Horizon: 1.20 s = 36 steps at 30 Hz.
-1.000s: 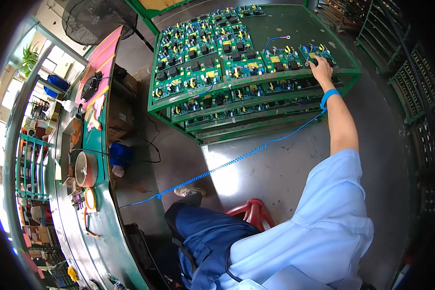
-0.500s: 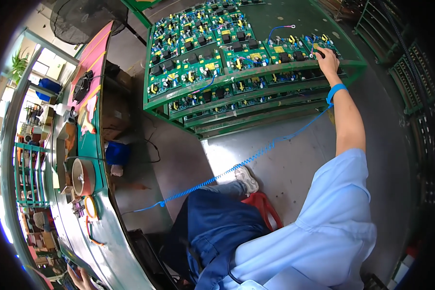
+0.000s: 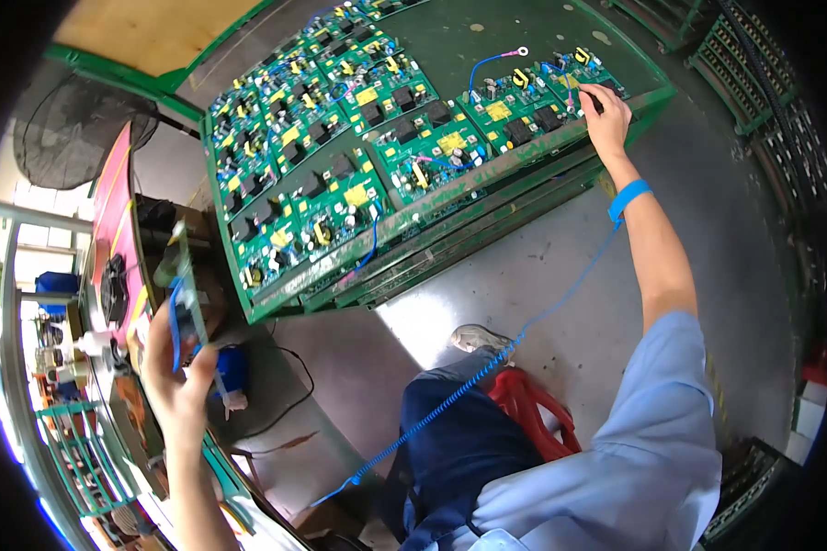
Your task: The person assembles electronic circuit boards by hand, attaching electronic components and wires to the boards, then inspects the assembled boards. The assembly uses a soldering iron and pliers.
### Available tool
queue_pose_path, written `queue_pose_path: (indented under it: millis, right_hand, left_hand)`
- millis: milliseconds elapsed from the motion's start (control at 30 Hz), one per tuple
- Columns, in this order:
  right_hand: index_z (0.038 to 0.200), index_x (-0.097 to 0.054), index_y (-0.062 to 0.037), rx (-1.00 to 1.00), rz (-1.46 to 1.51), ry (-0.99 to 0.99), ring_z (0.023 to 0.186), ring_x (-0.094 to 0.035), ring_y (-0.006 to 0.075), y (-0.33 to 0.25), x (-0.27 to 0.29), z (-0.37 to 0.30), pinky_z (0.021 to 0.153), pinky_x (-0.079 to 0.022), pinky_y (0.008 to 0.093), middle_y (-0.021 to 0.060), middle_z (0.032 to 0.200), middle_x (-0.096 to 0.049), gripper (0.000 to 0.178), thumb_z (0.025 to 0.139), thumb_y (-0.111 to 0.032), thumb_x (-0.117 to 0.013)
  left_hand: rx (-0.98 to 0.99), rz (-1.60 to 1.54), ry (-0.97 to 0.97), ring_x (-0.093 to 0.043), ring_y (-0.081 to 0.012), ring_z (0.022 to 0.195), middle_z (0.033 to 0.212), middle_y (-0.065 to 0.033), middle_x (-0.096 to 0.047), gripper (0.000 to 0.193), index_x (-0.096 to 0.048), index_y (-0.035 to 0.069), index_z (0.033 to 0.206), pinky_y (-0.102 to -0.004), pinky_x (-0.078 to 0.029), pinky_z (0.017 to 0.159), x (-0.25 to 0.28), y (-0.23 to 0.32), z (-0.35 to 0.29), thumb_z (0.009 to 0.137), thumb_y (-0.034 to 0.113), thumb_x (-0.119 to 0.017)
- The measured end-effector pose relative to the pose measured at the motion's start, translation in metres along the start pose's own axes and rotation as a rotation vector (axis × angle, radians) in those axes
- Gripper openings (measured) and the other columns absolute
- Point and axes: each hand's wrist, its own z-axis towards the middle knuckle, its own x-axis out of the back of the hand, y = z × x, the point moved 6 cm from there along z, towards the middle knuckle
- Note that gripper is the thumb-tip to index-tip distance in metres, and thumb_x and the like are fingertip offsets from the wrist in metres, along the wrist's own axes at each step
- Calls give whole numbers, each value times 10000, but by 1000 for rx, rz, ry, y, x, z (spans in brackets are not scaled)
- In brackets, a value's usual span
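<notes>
The person's left hand (image 3: 182, 384) is raised at the left, fingers and thumb closed about a green circuit board (image 3: 191, 308) that stands nearly edge-on and looks blurred. A blue wire (image 3: 175, 326) shows against this board, close to the fingers. The board is up in the air, left of the green cart (image 3: 651, 108) and well apart from it.

The right hand (image 3: 608, 127) reaches to the near right part of the cart's top, its thumb and fingertips drawn narrow at the near edge of the rightmost board (image 3: 583, 66). Whether they grip the board, pinch a wire there or only touch cannot be told.

More boards, with black blocks and yellow parts, lie in rows over the left and near parts of the top, while bare green surface shows at the far right. Next to the rightmost board, on its left, lies another board (image 3: 498, 112), and a blue lead (image 3: 476, 72) with a ring end rises above its far edge.

A blue band (image 3: 629, 198) circles the right wrist, and a coiled blue cord (image 3: 432, 415) runs from it toward the near left. A red stool (image 3: 524, 409) stands beside the person's leg, and a dark fan (image 3: 69, 133) stands at the far left.
</notes>
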Motion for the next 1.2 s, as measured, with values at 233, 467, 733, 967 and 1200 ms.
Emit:
queue_pose_path:
  millis: [233, 467, 733, 967, 1200]
  right_hand:
    - [822, -582, -116, 12, -3, 19, 821, -502, 168, -4, 8, -6, 772, -303, 301, 4, 871, -555, 119, 719, -167, -552]
    - [819, -579, -105, -50, -16, -54, 805, -488, 186, -19, 9, 0, 787, -296, 313, 20, 878, -545, 121, 702, -130, -560]
    - [853, -560, -99, -94, -40, -139, 851, -475, 186, -13, 17, 5, 817, -275, 332, 15, 915, -534, 144, 712, -124, -550]
    - [834, -559, -92, -75, -1, -185, 825, -493, 183, -20, 11, 12, 808, -282, 329, 15, 875, -555, 164, 674, -100, -594]
    - [846, -553, -89, -80, -13, -204, 832, -495, 184, -23, 18, 13, 810, -281, 337, 20, 886, -558, 184, 669, -98, -601]
  left_hand:
    - [-420, -33, -76, -520, -156, 700, 871, -100, -506, 423, -482, 31, 1008, -260, -430, 646, -159, 60, 173, 623, 123, -630]
    - [-683, 182, -128, -509, -282, 809, 931, -128, -484, 424, -511, 115, 971, -351, -433, 694, -332, 100, 276, 568, 157, -637]
    - [-584, 200, -395, -470, -257, 912, 980, -117, -471, 418, -512, 96, 998, -334, -375, 790, -388, 85, 273, 610, 180, -642]
    - [-650, 157, -362, -475, -273, 873, 950, -119, -476, 379, -532, 67, 947, -338, -385, 766, -366, 75, 261, 596, 142, -654]
    - [-584, 463, -134, -492, -265, 791, 873, -99, -502, 305, -535, 53, 872, -346, -390, 698, -270, 23, 242, 613, 174, -643]
